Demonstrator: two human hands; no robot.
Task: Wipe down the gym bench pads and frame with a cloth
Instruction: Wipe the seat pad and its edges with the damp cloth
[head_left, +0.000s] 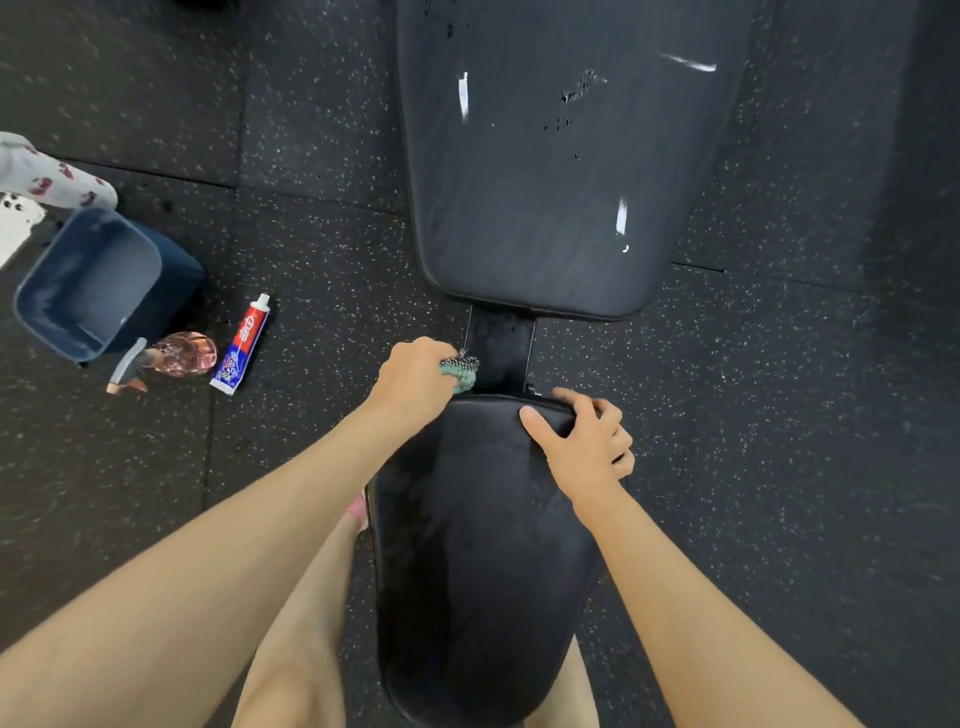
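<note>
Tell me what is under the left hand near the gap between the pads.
A green cloth shows under the left hand, at the edge of the black frame bar. The hand covers most of the cloth.

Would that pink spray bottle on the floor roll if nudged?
Probably only a little: the spray bottle lies on its rounded side, but its trigger head would likely stop it. It looks like clear plastic, so probably light.
</note>
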